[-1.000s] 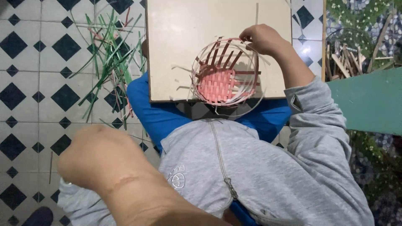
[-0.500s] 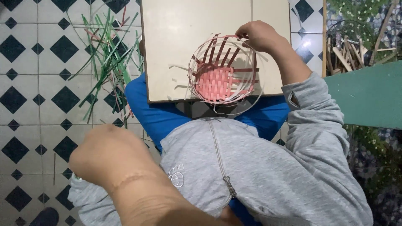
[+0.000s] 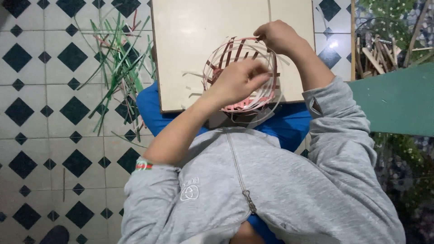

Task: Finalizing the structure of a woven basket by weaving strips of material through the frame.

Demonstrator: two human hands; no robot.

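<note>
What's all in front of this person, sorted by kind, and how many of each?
Half-woven baskets: 1
Pale boards: 1
Piles of loose green strips: 1
Hands at the basket: 2, left hand and right hand
Total: 5

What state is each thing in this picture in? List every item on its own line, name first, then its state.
Woven basket: unfinished, upright strips sticking up, resting on the board.
Board: lying flat across the lap.
Left hand: over the basket, fingers curled at its rim.
Right hand: gripping the basket's far rim.
Green strips: loose, scattered on the tiled floor.
Wooden sticks: piled untidily at the right.
</note>
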